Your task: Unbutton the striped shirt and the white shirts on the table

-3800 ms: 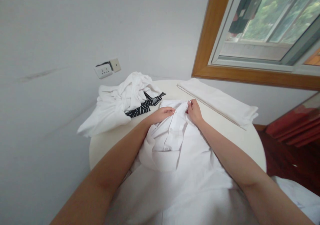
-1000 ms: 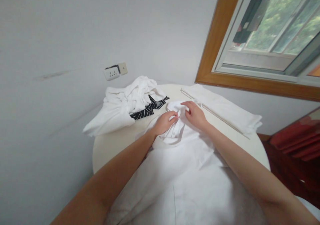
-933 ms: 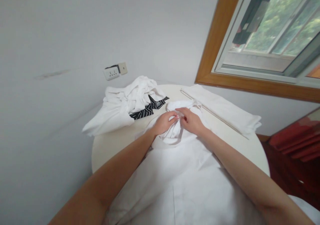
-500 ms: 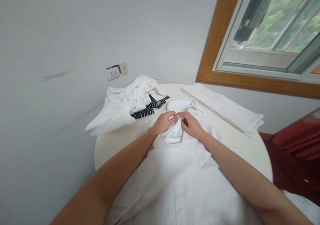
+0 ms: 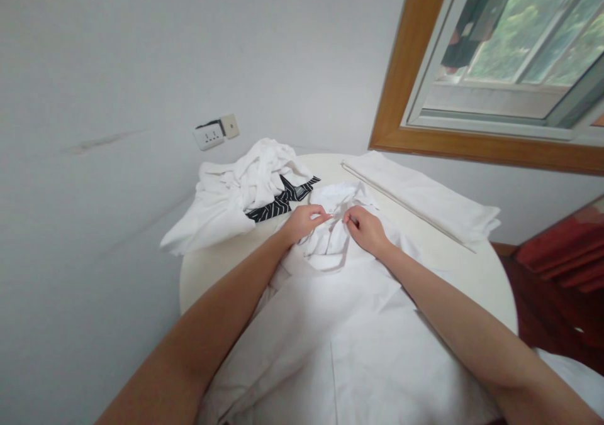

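Observation:
A white shirt (image 5: pixel 349 324) lies spread over the round table, its far part near the collar bunched up and its near part reaching the bottom of the view. My left hand (image 5: pixel 306 221) is closed on the shirt's cloth near the front opening, thumb and fingers pinched together. Just to its right, my right hand (image 5: pixel 365 229) pinches the other side of the opening with curled fingers. A small gap separates the two hands. Whether a button sits between the fingertips is too small to make out.
On the table (image 5: pixel 202 287), a rumpled white garment (image 5: pixel 226 192) with black striped cloth (image 5: pixel 270 211) lies at the left. A folded white cloth (image 5: pixel 419 192) rests at the back right. Behind are the wall socket (image 5: pixel 209 136) and a wood-framed window (image 5: pixel 391 98).
My hands have moved slightly apart; before, their fingertips met at the shirt's opening. The left has shifted a little left and up. The other clothes lie as before.

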Motion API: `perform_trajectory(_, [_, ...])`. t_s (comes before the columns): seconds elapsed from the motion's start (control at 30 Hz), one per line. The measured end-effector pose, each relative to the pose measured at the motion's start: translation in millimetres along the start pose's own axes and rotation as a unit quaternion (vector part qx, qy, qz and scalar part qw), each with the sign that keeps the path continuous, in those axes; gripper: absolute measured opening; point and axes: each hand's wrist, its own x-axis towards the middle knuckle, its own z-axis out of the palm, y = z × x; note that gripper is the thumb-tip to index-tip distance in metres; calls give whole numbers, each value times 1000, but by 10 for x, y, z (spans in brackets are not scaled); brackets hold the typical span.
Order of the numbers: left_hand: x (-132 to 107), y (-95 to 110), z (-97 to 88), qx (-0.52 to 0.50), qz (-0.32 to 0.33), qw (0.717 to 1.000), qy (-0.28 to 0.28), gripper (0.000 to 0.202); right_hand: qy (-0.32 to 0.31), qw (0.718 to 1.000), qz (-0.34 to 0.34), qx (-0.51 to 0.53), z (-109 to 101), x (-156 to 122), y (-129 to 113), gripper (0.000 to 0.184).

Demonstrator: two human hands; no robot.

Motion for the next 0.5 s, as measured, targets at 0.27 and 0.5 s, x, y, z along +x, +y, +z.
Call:
perform_trajectory(0.27, [-35, -200, -263, 197, 14, 972, 129, 28, 72, 995, 70, -30, -30, 16, 67, 20])
perform_trajectory(0.5, [-83, 264, -123, 277, 96, 954, 64, 15, 51, 987, 65, -137, -23, 57, 63, 33])
